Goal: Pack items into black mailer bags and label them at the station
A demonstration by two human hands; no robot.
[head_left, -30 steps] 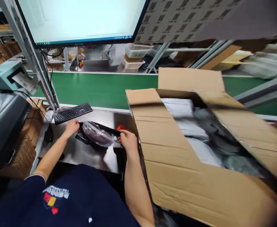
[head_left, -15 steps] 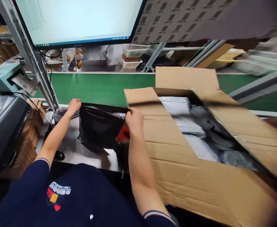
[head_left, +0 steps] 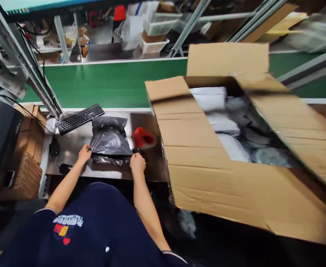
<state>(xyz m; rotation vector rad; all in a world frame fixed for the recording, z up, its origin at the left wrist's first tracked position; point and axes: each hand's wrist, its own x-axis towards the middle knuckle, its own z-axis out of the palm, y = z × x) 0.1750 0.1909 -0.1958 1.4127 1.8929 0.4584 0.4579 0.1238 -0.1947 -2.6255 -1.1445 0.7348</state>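
A dark grey plastic mailing bag (head_left: pixel 110 137) lies on the metal bench in front of me, its open edge towards my body. My left hand (head_left: pixel 84 153) pinches the left corner of that edge, and my right hand (head_left: pixel 137 163) grips the right corner. Clear crinkled plastic (head_left: pixel 107 160) shows at the mouth of the bag; what it wraps I cannot make out. Just beyond my right hand sits a red tape dispenser (head_left: pixel 143 138) with a roll in it.
A large open carton (head_left: pixel 202 155) holding white and dark packages stands to the right. Behind the bag are a black keyboard (head_left: pixel 80 118) and a green conveyor belt (head_left: pixel 110 85). A black mouse (head_left: pixel 65 168) and stacked flat cardboard (head_left: pixel 31 170) are on the left.
The bag, held up by its edge before, has come down flat onto the bench with its mouth turned towards me. Both hands have moved down and nearer my body, still gripping its corners.
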